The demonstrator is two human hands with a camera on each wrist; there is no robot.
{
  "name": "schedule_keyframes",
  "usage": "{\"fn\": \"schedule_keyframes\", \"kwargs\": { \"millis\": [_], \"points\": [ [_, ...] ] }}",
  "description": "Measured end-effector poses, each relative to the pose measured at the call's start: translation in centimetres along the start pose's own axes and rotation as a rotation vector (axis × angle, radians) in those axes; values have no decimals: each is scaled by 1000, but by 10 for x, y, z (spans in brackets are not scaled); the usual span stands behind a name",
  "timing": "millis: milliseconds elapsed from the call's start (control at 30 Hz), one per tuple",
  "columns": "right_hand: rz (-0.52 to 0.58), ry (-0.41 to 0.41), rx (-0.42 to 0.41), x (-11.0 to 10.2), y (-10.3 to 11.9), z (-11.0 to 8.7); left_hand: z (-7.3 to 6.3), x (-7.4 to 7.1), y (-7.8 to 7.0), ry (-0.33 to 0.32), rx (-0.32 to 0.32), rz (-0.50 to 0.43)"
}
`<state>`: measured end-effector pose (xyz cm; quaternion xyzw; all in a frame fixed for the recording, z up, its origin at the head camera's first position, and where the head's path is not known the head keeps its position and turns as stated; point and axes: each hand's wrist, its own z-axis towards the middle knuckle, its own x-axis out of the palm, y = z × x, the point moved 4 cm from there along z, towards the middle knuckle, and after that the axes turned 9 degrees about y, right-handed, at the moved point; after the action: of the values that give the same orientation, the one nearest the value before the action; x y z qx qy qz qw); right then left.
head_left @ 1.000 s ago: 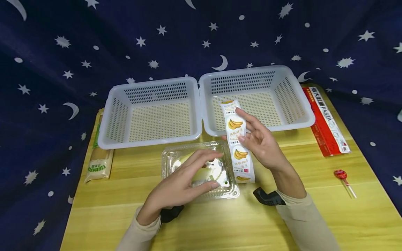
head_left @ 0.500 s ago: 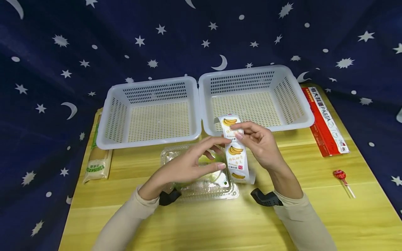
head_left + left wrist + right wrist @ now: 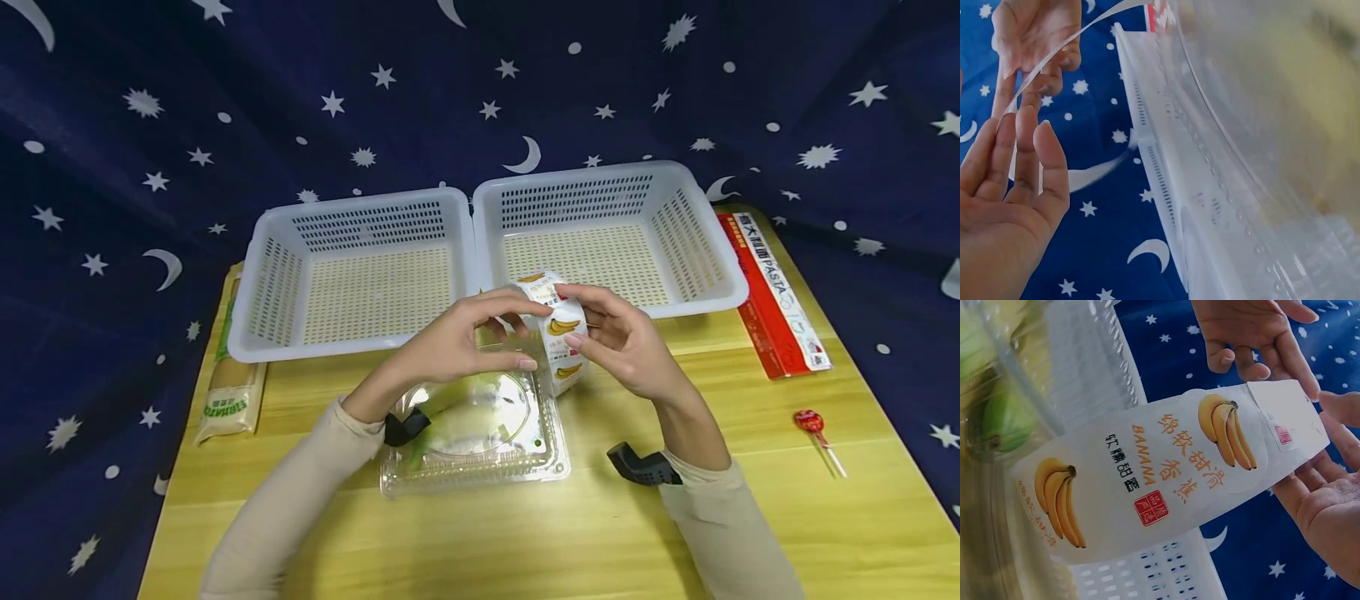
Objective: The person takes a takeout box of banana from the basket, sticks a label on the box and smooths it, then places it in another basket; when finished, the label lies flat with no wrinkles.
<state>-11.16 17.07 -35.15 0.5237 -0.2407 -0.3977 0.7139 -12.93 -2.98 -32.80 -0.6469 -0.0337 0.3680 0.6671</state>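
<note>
Head view, white banana-print label strip [image 3: 558, 329] curled, pinched in both hands' grip

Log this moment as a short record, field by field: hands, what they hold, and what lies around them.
left hand: pinches the upper end of the banana label strip, above the clear clamshell box
right hand: holds the same strip from the other side
strip: white, printed with bananas and the word BANANA, bent over between the hands
clamshell box: closed, on the wooden table, green and yellow contents inside
baskets: left basket and right basket, white, side by side, nothing in them
table edges: red pasta box at right, lollipop near it, noodle pack at left
</note>
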Motion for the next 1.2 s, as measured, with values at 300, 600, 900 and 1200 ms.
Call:
{"fn": "schedule_keyframes", "kwargs": {
  "millis": [300,600,900,1200],
  "points": [
    [-99,-71,74,-9,-8,-3,7,-8,8,-26,-43,5],
    [-98,-79,49,-12,-8,-4,7,-12,3,-92,-33,77],
    [-117,-77,52,-11,-7,-4,12,-7,-6,-22,25,83],
    [-76,-74,39,-12,-8,-3,14,-4,-2,39,6,62]
  ]
}}
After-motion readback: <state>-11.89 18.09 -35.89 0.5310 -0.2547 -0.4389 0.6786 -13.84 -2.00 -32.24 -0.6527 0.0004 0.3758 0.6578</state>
